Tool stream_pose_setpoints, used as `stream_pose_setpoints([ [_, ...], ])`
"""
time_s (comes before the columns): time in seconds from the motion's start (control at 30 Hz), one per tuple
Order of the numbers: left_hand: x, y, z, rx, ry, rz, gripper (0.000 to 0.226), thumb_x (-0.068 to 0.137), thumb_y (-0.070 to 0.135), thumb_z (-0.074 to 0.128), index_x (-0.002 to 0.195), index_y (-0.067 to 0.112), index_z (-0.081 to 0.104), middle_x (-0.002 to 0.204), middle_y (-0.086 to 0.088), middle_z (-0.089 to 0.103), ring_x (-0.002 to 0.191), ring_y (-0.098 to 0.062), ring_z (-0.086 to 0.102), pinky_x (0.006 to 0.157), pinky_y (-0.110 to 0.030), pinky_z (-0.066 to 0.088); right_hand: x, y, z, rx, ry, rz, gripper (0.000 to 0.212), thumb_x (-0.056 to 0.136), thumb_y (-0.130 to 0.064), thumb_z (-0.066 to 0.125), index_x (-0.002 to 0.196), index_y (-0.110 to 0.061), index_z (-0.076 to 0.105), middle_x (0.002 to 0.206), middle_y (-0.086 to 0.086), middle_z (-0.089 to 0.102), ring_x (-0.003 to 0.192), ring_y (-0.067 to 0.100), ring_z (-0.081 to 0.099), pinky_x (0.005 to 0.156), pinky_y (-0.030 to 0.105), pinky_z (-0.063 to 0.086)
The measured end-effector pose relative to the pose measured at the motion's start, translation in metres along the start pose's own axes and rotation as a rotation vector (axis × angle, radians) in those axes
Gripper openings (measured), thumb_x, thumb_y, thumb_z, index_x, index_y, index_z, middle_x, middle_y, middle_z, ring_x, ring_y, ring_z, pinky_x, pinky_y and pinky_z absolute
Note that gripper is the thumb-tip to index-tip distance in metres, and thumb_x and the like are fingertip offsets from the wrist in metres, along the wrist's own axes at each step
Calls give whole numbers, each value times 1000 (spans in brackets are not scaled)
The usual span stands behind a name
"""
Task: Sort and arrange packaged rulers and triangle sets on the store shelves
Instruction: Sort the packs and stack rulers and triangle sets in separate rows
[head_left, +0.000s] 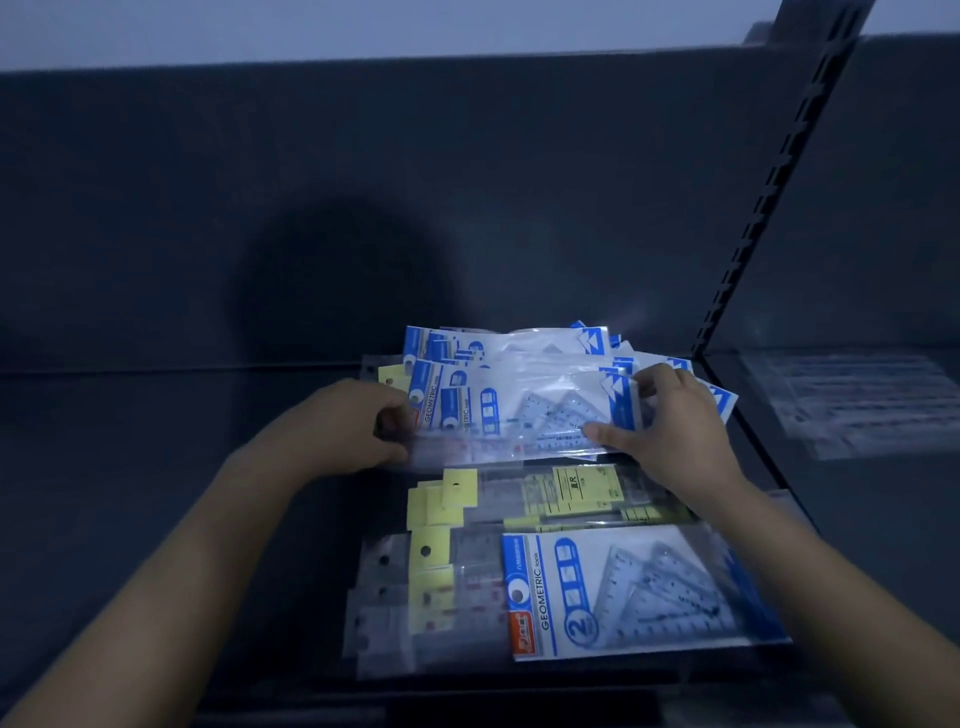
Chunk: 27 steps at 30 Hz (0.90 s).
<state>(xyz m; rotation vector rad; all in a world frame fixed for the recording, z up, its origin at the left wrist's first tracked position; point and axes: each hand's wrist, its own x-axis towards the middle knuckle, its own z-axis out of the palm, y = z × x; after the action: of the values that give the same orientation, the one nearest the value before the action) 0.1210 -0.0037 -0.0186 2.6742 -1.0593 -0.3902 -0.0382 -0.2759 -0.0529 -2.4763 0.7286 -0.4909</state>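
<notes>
Fingers of the left hand and right hand pinch opposite ends of one blue geometric set packet. It is held flat over the far pile of blue packets, probably to square it on top. That pile holds at least four. One lone blue packet lies near. Several yellow-headed ruler packs overlap between them on the dark shelf, too layered to count.
</notes>
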Motion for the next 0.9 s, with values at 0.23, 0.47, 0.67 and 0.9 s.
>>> stream_pose_setpoints([
  [0.23,8,7,-6,-139,127,36,27,74,34,77,97,31,63,93,18,59,83,-2,58,73,-20,47,0,10,-8,312,-20,-29,24,87,-29,65,74,-17,50,71,-1,62,69,18,57,59,29,42],
  [0.47,41,27,8,-84,233,93,52,79,45,72,123,21,58,120,5,57,111,-14,52,97,-34,42,0,21,-36,1095,-20,274,12,88,-20,65,85,-13,55,86,4,71,76,21,72,57,32,58],
  [0.67,59,48,16,49,119,142,68,67,61,73,125,31,53,115,11,49,112,-13,47,98,-36,40,-5,26,-43,1062,-220,286,44,65,3,78,104,-4,59,95,10,73,80,27,72,58,28,57],
  [0.9,69,51,2,-114,6,102,33,65,39,85,72,29,54,89,14,56,88,-7,54,70,-23,41,-3,46,-62,1161,-191,313,17,81,4,64,96,-3,64,90,10,74,87,28,71,61,31,59],
])
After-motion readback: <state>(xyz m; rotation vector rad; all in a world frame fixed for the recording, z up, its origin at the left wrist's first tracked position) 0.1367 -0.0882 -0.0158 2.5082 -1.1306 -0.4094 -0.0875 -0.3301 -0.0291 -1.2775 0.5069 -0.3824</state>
